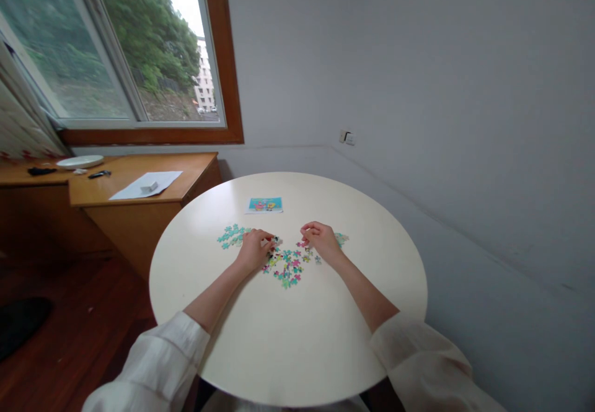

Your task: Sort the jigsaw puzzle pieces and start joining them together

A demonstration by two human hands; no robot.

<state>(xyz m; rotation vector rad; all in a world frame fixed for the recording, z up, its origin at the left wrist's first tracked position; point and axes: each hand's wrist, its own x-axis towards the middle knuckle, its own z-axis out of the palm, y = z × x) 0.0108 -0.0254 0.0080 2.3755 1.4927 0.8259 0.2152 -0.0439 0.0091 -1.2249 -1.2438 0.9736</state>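
Loose colourful puzzle pieces (288, 266) lie scattered at the middle of a round white table (288, 337). My left hand (255, 249) rests at the left edge of the pile, its fingertips pinched on a small piece. My right hand (320, 240) sits at the right edge, fingers curled over a small pinkish piece. A group of teal pieces (231, 235) lies left of my left hand. A few pale pieces (343, 237) peek out behind my right hand. A small blue reference picture (264, 204) lies further back on the table.
A wooden cabinet (139, 204) stands left of the table, bearing a white sheet (146, 184) with a small grey object, a white plate (80, 162) and dark small items. A window is behind it. Grey walls close the right side, with a socket (346, 137).
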